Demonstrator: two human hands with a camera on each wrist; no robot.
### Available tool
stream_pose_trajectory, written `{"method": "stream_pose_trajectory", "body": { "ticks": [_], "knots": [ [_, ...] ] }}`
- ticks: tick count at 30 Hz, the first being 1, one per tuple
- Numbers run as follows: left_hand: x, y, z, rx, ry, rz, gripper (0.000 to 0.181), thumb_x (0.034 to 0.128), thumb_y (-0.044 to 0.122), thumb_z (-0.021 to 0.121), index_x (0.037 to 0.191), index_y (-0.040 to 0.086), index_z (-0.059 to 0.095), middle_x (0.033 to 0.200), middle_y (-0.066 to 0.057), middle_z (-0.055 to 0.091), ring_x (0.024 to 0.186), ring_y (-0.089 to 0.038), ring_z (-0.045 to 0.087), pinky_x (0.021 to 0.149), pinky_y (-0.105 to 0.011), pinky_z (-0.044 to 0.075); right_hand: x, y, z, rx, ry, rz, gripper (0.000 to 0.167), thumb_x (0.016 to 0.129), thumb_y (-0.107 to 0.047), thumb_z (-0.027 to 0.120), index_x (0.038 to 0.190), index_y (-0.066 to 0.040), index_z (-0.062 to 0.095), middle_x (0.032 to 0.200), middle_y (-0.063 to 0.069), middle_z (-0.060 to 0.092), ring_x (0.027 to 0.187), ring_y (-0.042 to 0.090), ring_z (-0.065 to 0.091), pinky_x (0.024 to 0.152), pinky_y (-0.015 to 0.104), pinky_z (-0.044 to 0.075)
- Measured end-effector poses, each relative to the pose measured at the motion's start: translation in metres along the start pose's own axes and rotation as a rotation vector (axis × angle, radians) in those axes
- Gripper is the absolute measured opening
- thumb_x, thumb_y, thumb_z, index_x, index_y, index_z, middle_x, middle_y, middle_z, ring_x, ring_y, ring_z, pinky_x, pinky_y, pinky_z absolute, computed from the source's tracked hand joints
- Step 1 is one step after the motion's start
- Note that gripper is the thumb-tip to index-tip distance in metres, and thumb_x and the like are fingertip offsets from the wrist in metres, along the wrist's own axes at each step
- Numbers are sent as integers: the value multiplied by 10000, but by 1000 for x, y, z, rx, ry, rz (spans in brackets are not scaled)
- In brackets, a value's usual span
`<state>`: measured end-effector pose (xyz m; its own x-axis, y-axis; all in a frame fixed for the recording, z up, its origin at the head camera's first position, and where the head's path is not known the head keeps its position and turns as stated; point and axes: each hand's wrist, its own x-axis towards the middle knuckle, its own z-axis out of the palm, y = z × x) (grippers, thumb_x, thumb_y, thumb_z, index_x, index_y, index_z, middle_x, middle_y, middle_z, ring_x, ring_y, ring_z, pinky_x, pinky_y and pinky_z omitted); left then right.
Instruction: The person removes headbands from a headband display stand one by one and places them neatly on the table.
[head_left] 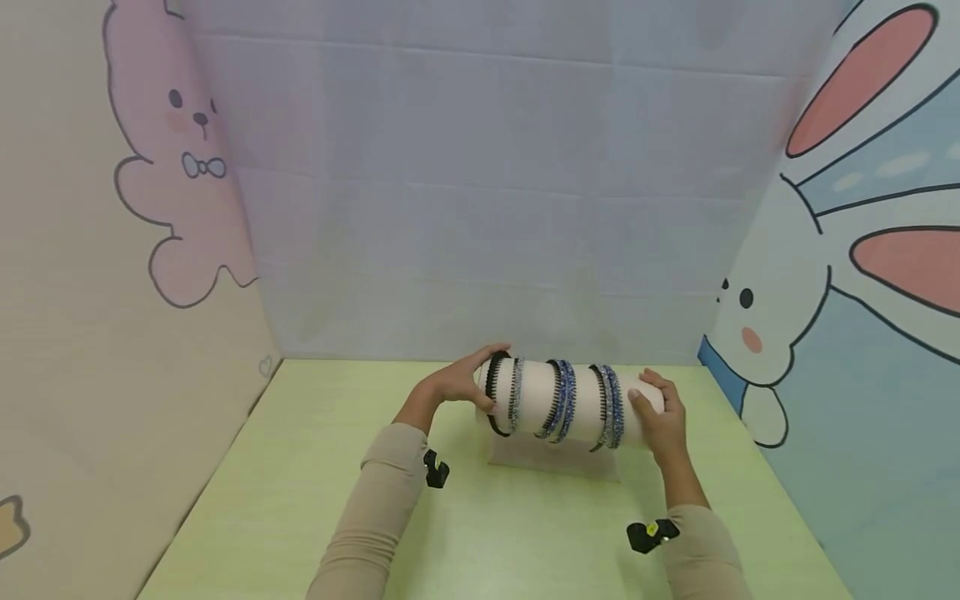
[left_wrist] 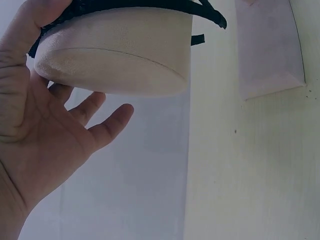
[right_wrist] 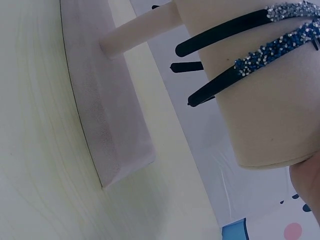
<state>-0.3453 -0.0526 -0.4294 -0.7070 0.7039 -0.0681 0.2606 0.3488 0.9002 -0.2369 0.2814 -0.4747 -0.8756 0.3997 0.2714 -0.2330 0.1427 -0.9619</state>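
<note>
Matte cream cylinder (head_left: 534, 390) — arched, bead-crusted headbands (head_left: 572, 403) around it, slab-like base (head_left: 555, 461)

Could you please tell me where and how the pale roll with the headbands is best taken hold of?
Probably hold the roll by both ends, coming from left and right: it lies crosswise above its base, with headbands along its length. The right end is bare; a black headband sits near the left end, so favour the end face there.

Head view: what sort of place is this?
Probably a staged recording booth: a pale green tabletop closed in by a plain whitish backdrop and a rabbit-printed side panel.
</note>
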Motion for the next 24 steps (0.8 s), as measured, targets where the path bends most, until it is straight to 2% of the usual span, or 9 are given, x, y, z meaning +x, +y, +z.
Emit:
{"method": "stream_pose_trajectory", "body": {
  "ticks": [4,9,14,18,21,24],
  "knots": [
    [-1,2,2,21,-20,-9,1143,599,69,854,1475,355,179,1484,-12,214,1227,-286,376,886,-455,422,0,2,0,-14,0,-11,349,866,-41,628,1190,38,524,1385,111,430,1247,248,364,916,324,311],
    [0,0,6,80,-4,-9,1263,551,48,891,1489,339,96,1473,-23,231,1205,-273,397,856,-438,449,0,6,-1,-26,3,-22,346,869,-50,629,1190,30,528,1380,108,437,1253,244,362,920,322,310],
    [0,6,5,205,4,-27,1204,565,52,882,1478,326,145,1409,-19,312,1126,-242,450,812,-392,466,-2,-3,0,-15,-10,-11,342,865,-16,620,1187,46,518,1389,126,424,1251,261,357,905,316,314],
    [0,13,2,281,-13,-27,1173,560,16,865,1474,287,181,1401,-21,320,1134,-235,440,820,-393,456,-7,-15,3,-12,-16,-9,337,863,7,604,1177,74,500,1394,163,406,1254,295,349,894,308,313],
    [1,14,0,287,-37,-10,1173,560,-7,855,1478,267,179,1423,-33,300,1185,-251,408,851,-409,443,-10,-23,4,-10,-9,-7,332,862,17,594,1169,87,489,1394,177,401,1252,308,350,891,306,313],
    [0,8,-2,218,-43,-12,1176,566,-30,839,1477,293,170,1434,-31,284,1253,-288,349,863,-431,439,-11,-25,5,-7,-12,-12,337,862,11,596,1174,83,491,1392,195,395,1261,308,344,922,324,310]
  ]
}}
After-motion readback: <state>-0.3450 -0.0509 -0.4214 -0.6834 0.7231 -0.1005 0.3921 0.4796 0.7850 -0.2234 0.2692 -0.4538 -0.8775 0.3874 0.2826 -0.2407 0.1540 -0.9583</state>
